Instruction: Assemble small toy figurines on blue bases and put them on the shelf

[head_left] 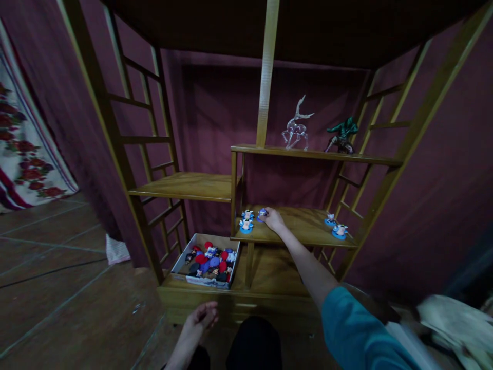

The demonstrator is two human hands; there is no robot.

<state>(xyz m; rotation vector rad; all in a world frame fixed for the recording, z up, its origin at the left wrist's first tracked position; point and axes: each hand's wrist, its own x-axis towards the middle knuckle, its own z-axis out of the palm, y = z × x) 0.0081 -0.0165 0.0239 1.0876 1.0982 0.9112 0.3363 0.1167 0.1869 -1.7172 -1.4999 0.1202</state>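
Note:
My right hand (274, 221) reaches to the middle shelf and is closed on a small purple figurine (262, 213). The figurine is upright at the shelf surface, partly covered by my fingers. Just left of it stand two small figurines on blue bases, one figurine (247, 214) behind the other figurine (246, 226). My left hand (199, 319) hangs low in front of the cabinet, fingers loosely curled and apart, with nothing seen in it. Nearest to it is an open cardboard box (177, 263) of mixed figurines with red, purple and dark bases.
At the right end of the shelf (296, 226) are two more figurines, a grey one (330, 219) and a blue-based one (340, 231). Above stand a clear glass deer (296, 128) and a green-and-brown statue (342, 136). Wooden posts (265, 77) and lattice sides frame the cabinet.

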